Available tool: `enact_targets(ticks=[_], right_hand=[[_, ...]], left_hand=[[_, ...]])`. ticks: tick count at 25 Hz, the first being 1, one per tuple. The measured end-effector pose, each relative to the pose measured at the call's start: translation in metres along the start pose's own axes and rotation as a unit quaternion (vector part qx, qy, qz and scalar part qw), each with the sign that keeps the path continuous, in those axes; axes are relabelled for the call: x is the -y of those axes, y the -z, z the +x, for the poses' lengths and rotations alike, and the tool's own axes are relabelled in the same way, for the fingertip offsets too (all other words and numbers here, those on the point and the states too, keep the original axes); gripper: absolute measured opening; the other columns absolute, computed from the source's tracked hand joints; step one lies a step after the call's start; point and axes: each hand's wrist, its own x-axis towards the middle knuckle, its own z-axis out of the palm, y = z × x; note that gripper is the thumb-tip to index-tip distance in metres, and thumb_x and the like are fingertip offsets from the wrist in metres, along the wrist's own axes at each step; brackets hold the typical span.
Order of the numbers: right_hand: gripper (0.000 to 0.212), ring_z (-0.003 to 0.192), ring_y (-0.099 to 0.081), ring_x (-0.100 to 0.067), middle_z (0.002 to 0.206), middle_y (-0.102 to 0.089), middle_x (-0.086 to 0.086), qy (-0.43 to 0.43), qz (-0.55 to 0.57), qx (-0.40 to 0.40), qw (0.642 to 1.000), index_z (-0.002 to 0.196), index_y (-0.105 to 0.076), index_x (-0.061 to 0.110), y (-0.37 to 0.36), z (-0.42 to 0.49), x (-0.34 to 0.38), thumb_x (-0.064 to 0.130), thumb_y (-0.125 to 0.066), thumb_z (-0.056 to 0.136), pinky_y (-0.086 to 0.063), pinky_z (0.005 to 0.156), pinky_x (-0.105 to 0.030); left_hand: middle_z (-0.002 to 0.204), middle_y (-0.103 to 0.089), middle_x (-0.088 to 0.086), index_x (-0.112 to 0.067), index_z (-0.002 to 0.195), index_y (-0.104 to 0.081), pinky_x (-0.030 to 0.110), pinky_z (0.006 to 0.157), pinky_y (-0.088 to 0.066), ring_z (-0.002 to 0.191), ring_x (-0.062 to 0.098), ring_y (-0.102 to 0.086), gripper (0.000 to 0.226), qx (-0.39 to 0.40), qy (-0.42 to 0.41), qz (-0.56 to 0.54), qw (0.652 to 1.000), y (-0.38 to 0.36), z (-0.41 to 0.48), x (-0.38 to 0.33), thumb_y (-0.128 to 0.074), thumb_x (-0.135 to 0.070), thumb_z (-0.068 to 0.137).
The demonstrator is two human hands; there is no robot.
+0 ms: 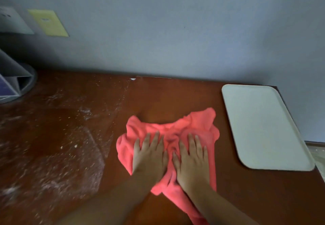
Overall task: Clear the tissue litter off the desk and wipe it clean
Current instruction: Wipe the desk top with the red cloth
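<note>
Single head-worn view, looking forward and down.
The wide lens sits close above the desk (175, 98) and faces the wall (158, 31) behind it. The left hand (149, 156) and right hand (192, 159) enter from the bottom edge, with a tray (263, 128) at right.

Desk (175, 98): reddish-brown, glossy surface, backed against wall.

Tissue litter (86, 111): white crumbs and smeared streaks, scattered over left half of surface from far edge toward near edge; two larger bits (76, 146) left of centre.

Cloth (168, 129): coral-pink, crumpled, spread right of centre; one end trailed to near edge.
</note>
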Motion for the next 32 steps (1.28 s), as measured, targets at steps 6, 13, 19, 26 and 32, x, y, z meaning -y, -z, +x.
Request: enact_targets(ticks=[6,13,19,26,32], right_hand=[[0.058,0.124,-0.038,-0.031,0.136,-0.045,-0.016,-0.016,0.027,0.024,0.999,0.130,-0.041,0.017,0.010,-0.159,0.019,0.052,-0.009,0.097,-0.010,0.112,-0.039],[0.051,0.128,-0.033,-0.030,0.133,-0.048,-0.012,-0.062,0.036,0.009,0.997,0.124,-0.045,0.024,0.015,-0.247,0.038,0.058,-0.026,0.090,-0.017,0.106,-0.044],[0.064,0.130,-0.032,-0.031,0.133,-0.054,-0.018,-0.105,-0.015,0.023,0.994,0.122,-0.061,0.017,0.009,-0.203,0.042,0.052,-0.039,0.074,-0.020,0.103,-0.050],[0.091,0.145,0.010,-0.022,0.159,0.002,-0.005,-0.107,0.024,0.075,0.991,0.150,-0.011,0.029,0.016,-0.064,0.034,0.064,-0.003,0.066,0.009,0.114,-0.048],[0.075,0.145,0.010,-0.023,0.159,0.003,-0.006,-0.120,0.017,0.076,0.990,0.151,-0.007,0.027,0.005,0.100,0.015,0.060,-0.028,0.086,0.009,0.114,-0.049]], left_hand=[[0.112,-0.069,0.003,-0.016,0.102,-0.074,0.046,0.089,-0.031,0.107,0.026,-0.050,0.055,-0.010,-0.063,-0.037,0.997,-0.054,-0.151,-0.003,-0.027,-0.040,0.089],[0.114,-0.069,-0.001,-0.019,0.104,-0.073,0.044,0.104,-0.021,0.111,0.022,-0.044,0.076,-0.005,-0.057,-0.091,0.994,-0.074,-0.241,0.001,-0.001,-0.043,0.097],[0.125,-0.063,0.002,-0.017,0.115,-0.068,0.050,0.091,-0.032,0.112,0.028,-0.060,0.057,0.023,-0.058,-0.077,0.995,-0.060,-0.205,0.007,-0.033,-0.044,0.079],[0.159,-0.001,-0.005,-0.025,0.150,-0.007,0.051,0.112,-0.009,0.146,0.021,0.001,0.066,-0.004,-0.001,-0.047,0.999,-0.020,-0.078,0.019,-0.003,-0.050,0.090],[0.158,-0.009,-0.005,-0.024,0.149,-0.016,0.051,0.110,-0.016,0.145,0.022,-0.007,0.060,-0.046,-0.012,0.000,0.999,0.015,0.097,0.041,-0.022,-0.048,0.095]])
